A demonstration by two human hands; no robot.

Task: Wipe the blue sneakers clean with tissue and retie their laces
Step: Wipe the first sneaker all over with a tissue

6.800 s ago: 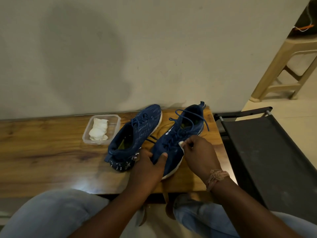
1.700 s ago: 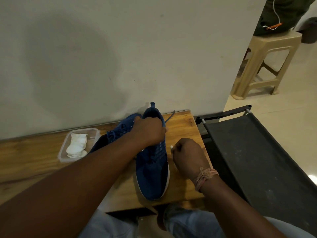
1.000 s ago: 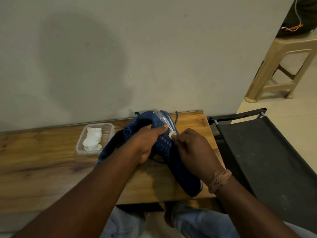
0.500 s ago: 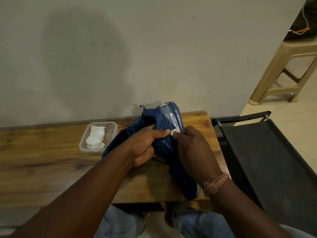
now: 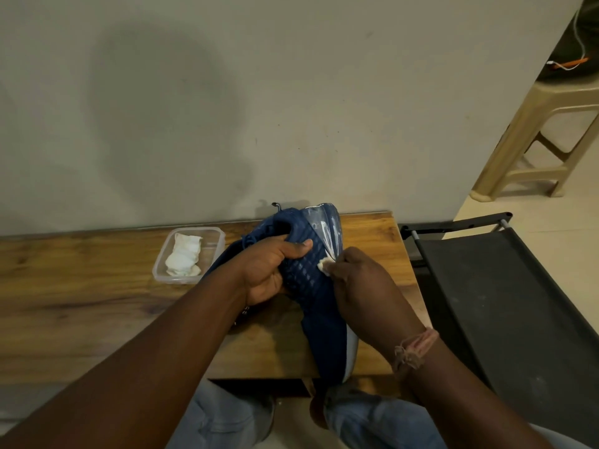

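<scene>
Blue sneaker (image 5: 311,273) is gripped tilted by the left hand (image 5: 269,270); tissue (image 5: 323,264), pinched in the right hand (image 5: 363,286), is best rubbed firmly along the sole.

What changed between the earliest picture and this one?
The right-hand sneaker was flat on the table; the left hand now grips it tipped up on its side. The right hand went from the laces to the side, pinching the tissue against it. The tissue tub and other sneaker stayed put.
</scene>
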